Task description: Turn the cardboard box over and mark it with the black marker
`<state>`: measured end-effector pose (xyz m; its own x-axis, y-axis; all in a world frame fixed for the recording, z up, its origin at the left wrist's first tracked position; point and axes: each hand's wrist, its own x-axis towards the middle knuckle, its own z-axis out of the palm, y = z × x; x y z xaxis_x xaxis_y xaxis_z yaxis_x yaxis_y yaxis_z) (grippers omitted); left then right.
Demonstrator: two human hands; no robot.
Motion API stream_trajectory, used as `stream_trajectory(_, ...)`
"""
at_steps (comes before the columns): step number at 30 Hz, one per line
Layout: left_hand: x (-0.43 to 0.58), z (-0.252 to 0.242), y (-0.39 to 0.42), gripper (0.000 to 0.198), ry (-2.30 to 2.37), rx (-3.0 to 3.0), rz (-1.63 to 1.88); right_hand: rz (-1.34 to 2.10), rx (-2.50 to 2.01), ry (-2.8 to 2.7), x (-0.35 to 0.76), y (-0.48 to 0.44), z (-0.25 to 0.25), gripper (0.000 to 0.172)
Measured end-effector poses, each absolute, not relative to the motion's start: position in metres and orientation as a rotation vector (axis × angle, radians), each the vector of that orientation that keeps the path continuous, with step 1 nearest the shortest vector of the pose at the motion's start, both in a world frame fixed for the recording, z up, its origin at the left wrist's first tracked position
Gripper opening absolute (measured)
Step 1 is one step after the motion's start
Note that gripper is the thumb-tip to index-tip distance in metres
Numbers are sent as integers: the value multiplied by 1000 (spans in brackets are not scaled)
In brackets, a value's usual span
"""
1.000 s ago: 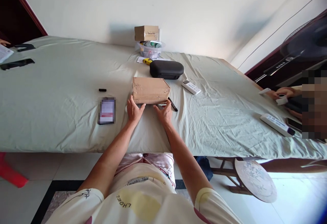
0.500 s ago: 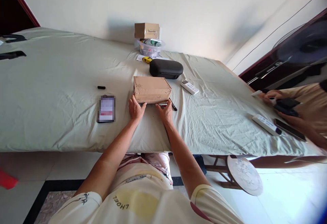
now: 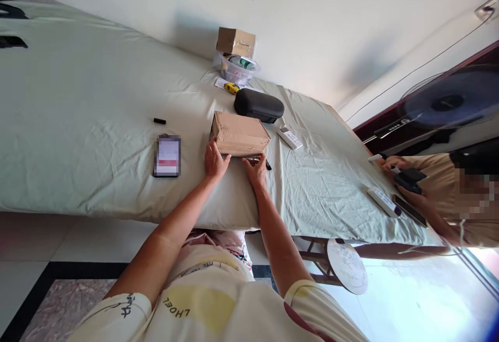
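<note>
A brown cardboard box (image 3: 240, 133) sits on the cloth-covered table in front of me, its taped side toward me. My left hand (image 3: 215, 160) grips its near left corner, with the thumb along the lower front edge. At the near right corner, my right hand (image 3: 256, 169) holds the box the same way. Some fingertips are hidden behind the box. A dark, thin pen-like object (image 3: 268, 165) lies beside the right hand, partly covered. Just behind the box rests a black hard case (image 3: 259, 104).
Left of the box are a phone (image 3: 167, 156) and a small black cylinder (image 3: 159, 121). A white box (image 3: 290, 137) lies to the right. Behind stand a plastic tub (image 3: 236, 71), a yellow tool (image 3: 231, 88) and another carton (image 3: 236, 41). Another person's hands (image 3: 405, 181) hold a dark object at right.
My view has turned a little to the right and tilted. Both hands keep the same hold on the cardboard box, which stays in about the same place on the table.
</note>
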<state>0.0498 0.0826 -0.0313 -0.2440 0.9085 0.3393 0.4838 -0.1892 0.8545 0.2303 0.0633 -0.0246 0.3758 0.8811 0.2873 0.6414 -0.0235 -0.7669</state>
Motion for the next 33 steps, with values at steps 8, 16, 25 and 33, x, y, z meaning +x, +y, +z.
stream_trajectory(8, 47, -38, 89, 109, 1686, 1648, 1481, 211, -1790, -1391, 218, 70, -33, 111)
stream_trajectory(16, 36, -36, 85, 114, 1734, 1768, 1532, 81, -1879, -1282, 199, 67, -34, 123)
stream_trajectory(25, 18, -24, 80, 99, 1749, 1733, 1797, -52, -1639, -1252, 201, 51, -17, 72)
stream_trajectory(33, 0, -19, 83, 59, 1661, 1610, 1953, -75, -1313, -1180, 212, 45, -10, 38)
